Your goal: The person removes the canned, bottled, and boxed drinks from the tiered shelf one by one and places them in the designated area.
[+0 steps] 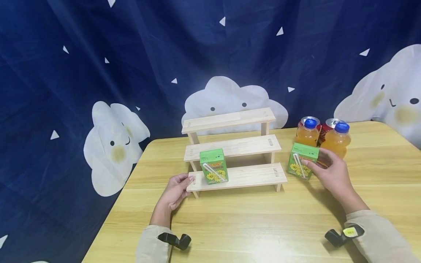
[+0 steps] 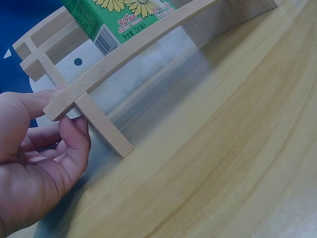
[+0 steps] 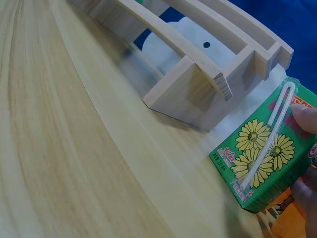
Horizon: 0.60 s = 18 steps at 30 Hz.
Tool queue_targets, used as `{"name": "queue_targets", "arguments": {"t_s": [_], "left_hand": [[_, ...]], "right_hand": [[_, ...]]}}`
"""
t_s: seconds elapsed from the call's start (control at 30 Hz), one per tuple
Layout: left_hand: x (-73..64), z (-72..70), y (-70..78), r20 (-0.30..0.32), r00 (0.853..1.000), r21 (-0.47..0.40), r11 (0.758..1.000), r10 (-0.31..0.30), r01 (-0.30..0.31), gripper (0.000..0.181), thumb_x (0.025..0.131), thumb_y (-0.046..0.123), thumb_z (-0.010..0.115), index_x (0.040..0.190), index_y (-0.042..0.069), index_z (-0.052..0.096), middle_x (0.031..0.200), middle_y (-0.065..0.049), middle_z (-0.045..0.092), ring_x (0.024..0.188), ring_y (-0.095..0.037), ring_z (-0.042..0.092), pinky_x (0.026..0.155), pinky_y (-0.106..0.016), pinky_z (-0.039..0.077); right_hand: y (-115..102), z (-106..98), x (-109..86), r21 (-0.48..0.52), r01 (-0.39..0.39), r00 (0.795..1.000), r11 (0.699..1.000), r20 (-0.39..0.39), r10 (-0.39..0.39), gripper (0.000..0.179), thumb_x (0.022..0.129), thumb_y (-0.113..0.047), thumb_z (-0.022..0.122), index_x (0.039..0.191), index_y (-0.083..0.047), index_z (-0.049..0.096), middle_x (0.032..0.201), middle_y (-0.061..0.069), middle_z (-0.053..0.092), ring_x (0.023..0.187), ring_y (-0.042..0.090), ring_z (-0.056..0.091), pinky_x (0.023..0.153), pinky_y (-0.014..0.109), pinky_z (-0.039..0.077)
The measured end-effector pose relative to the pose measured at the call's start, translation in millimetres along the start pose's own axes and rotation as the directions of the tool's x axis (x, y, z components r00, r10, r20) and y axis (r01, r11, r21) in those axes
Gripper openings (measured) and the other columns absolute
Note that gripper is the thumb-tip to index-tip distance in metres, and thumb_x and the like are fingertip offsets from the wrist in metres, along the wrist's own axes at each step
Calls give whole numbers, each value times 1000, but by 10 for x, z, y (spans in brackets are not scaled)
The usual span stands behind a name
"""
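Note:
A three-step wooden shelf (image 1: 253, 175) stands on the table. My left hand (image 1: 175, 190) pinches the left end of its lowest step, thumb on one face and fingers on the other, as the left wrist view shows. On that step, near the left end, a green juice box (image 1: 213, 166) stands upright with its straw on the front. My right hand (image 1: 332, 175) grips a second green juice box (image 3: 265, 146) with yellow flowers, to the right of the shelf and apart from it. Part of this box is hidden behind my thumb and fingers.
Two orange drink bottles with blue caps (image 1: 342, 128) stand behind my right hand. Two red cans (image 1: 333, 122) are partly hidden behind them. A dark blue curtain (image 1: 158, 44) with white clouds hangs at the table's (image 1: 230, 226) back edge.

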<state>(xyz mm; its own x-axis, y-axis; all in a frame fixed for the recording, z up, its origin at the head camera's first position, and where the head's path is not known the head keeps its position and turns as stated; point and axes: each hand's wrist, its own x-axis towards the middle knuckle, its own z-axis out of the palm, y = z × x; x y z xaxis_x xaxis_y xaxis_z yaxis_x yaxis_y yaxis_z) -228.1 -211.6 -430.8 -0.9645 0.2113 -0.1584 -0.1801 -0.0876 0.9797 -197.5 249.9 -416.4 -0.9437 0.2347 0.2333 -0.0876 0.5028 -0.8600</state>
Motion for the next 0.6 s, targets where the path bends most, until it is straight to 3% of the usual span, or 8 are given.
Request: {"name": "queue_targets", "arguments": {"t_s": [0.23,0.43,0.47,0.6], "left_hand": [[10,0,-24,1,1000,10,1000,13,-13,42,96,9,52,126,-18,41,94,-8,64,81,-16,68,70,-25,57],[12,5,-23,-6,1000,8,1000,16,-16,41,95,9,52,125,-18,41,93,-8,65,80,-17,68,69,-25,57],[13,3,-22,-7,1000,11,1000,15,-15,42,95,9,52,126,-18,41,93,-8,65,80,-16,68,68,-25,57],[13,-4,-20,-7,1000,6,1000,9,-9,41,96,8,52,126,-17,41,93,-7,65,81,-17,68,70,-25,57]], "right_hand": [[-20,-35,-6,-7,-2,1000,1000,-13,2,72,85,-40,67,140,-2,40,129,24,52,106,17,56,77,2,44],[-84,-83,-7,-23,-8,1000,1000,-13,7,75,86,-40,66,143,-4,35,132,25,50,115,37,53,77,1,44],[-98,-91,-8,-20,-5,1000,1000,-17,5,75,86,-39,67,143,-3,35,132,26,50,115,35,54,77,2,44],[-153,-114,-6,-2,6,999,1000,-47,-7,72,85,-36,69,141,-3,38,131,25,51,106,5,55,79,1,43]]}}
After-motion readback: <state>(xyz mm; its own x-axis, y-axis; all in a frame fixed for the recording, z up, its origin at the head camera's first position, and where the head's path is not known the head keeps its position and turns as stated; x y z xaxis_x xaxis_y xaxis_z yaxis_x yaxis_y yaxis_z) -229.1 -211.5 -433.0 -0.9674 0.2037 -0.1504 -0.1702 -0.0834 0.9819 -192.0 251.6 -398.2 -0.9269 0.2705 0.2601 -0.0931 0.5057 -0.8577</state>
